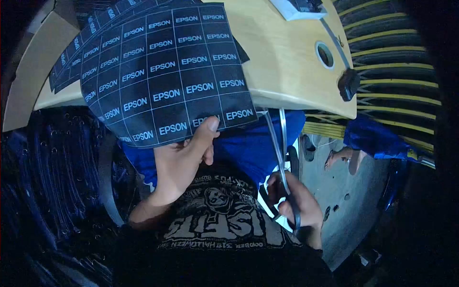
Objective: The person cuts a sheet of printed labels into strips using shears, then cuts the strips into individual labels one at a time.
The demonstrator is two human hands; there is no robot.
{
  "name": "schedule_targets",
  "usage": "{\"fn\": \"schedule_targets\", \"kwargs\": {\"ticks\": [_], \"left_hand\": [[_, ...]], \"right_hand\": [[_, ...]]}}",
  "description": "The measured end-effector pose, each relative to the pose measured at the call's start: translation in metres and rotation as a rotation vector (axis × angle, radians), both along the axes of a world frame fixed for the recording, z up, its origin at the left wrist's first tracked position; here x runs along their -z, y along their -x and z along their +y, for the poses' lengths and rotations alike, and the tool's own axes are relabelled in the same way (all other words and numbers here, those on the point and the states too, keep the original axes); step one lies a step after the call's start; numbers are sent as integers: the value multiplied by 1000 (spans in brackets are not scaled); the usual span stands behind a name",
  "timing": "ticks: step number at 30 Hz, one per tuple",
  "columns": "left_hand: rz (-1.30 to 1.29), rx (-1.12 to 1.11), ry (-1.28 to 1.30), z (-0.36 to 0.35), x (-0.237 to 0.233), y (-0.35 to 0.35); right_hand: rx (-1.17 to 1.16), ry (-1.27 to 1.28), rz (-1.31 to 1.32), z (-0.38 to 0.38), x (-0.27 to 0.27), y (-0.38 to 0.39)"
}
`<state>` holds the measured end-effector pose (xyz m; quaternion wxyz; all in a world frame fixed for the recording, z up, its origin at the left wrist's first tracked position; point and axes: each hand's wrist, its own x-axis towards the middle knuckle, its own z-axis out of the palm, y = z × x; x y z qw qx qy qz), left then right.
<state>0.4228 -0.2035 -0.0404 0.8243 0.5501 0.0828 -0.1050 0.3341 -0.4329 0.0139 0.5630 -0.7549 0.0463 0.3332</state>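
Note:
My left hand (184, 165) grips the near edge of a black sheet (165, 71) printed with a white grid and repeated EPSON lettering. Its thumb lies on top and the fingers are underneath. Part of the sheet rests over the table, and its near edge hangs past the table edge. In my right hand (299, 203) are long scissors (277, 143) with dark handles. Their blades are spread and point toward the table, close to the sheet's right corner. More EPSON sheets (67, 64) lie beneath and behind the held one.
The pale wooden table (287, 67) has a round hole (325, 55) near its right side. A white box (299, 9) sits at the far edge, with a dark cable running to a black object (349, 85). Cardboard (36, 67) stands at left; yellow-edged slats (392, 62) are at right.

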Motion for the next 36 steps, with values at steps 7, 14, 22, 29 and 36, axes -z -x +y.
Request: {"fn": "schedule_targets", "kwargs": {"ticks": [7, 14, 22, 29, 36], "left_hand": [[17, -5, -21, -6, 14, -2], [-12, -35, -73, -17, 12, -2], [-48, -33, -57, -22, 7, -5], [-49, -44, -1, -29, 1, -6], [-71, -34, -44, -28, 3, -5]], "right_hand": [[-34, -114, -25, 38, 33, -8], [27, -250, 92, 57, 33, -32], [33, -248, -104, 55, 37, -40], [37, -294, -129, 51, 32, -42], [68, -257, 66, 50, 23, -43]]}}
